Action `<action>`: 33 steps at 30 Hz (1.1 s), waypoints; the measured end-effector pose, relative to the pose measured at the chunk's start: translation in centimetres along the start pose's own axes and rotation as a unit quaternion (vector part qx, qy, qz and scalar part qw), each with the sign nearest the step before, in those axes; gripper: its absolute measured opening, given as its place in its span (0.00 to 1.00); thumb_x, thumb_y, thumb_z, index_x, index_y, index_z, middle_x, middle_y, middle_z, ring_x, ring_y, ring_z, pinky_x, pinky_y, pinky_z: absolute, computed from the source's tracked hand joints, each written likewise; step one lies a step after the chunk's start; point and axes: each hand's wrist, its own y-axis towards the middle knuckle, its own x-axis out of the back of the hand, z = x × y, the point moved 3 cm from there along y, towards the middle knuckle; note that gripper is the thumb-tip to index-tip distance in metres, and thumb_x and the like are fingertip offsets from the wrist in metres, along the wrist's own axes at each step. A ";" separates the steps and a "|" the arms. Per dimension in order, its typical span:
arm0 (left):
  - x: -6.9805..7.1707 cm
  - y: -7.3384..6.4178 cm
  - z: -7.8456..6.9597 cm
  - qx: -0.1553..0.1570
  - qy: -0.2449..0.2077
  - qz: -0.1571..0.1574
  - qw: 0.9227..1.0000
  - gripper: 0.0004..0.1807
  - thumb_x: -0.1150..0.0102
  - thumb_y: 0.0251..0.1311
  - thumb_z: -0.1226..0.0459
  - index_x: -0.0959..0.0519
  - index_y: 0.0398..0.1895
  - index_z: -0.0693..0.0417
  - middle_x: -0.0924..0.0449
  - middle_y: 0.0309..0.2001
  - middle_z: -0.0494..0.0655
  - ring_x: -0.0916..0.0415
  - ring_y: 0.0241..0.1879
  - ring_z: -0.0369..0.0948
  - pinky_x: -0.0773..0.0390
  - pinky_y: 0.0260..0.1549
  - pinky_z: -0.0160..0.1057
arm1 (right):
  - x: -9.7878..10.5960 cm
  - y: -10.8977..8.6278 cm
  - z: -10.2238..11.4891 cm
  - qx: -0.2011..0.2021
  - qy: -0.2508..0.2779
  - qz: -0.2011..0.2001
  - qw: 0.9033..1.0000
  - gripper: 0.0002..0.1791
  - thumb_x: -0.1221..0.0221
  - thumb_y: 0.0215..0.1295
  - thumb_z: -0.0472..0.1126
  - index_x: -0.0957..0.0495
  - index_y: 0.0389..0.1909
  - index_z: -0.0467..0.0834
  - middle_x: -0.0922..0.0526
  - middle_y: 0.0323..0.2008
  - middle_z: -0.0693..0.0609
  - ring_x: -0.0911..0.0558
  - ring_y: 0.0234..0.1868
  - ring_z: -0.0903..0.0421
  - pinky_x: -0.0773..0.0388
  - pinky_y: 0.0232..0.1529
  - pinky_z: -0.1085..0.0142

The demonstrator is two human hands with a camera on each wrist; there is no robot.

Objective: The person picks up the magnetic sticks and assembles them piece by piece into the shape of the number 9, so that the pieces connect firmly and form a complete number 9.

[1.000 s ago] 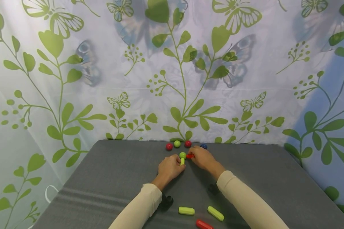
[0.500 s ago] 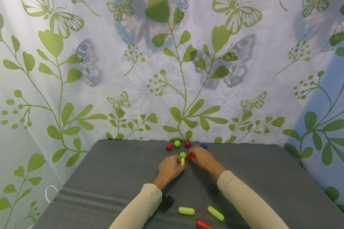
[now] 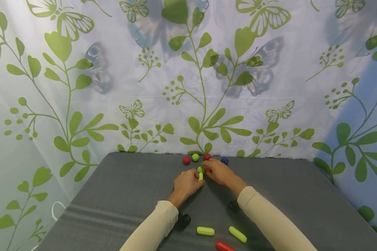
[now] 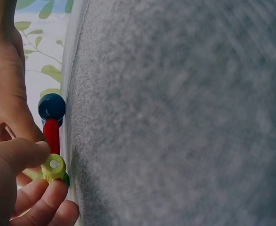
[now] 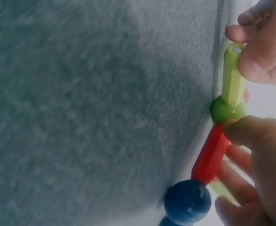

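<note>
My left hand (image 3: pixel 186 183) pinches a yellow-green building stick (image 4: pixel 54 165) between thumb and fingers; a small metallic dot shows in its near end. The stick's other end meets a green ball (image 5: pixel 228 110). From that ball a red stick (image 5: pixel 209 155) runs to a blue ball (image 5: pixel 188 202), which the right hand hides in the head view. My right hand (image 3: pixel 220 171) holds the red stick near the green ball, its thumb over the stick's end. In the head view its index finger stretches over the green ball. Part of the red stick is covered.
Behind the hands lie a red ball (image 3: pixel 186 160), a green ball (image 3: pixel 195 157), another red ball (image 3: pixel 207 156) and a blue ball (image 3: pixel 224 160). Two yellow-green sticks (image 3: pixel 205 231) and a red stick (image 3: pixel 224 246) lie near the front of the grey table (image 3: pixel 128 195). A patterned curtain hangs behind.
The right hand's fingers have shifted slightly left, with the index finger now reaching past the green ball. My left hand stays on the yellow-green stick. The head view has shifted slightly.
</note>
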 end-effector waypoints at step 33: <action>3.9 7.3 3.7 -0.072 0.073 0.008 0.995 0.16 0.32 0.63 0.61 0.19 0.54 0.50 0.24 0.46 0.48 0.25 0.32 0.44 0.23 0.32 0.49 | -0.4 0.8 0.1 0.032 0.020 -0.006 0.999 0.14 0.36 0.66 0.29 0.15 0.51 0.41 0.15 0.46 0.46 0.18 0.40 0.50 0.21 0.42 0.56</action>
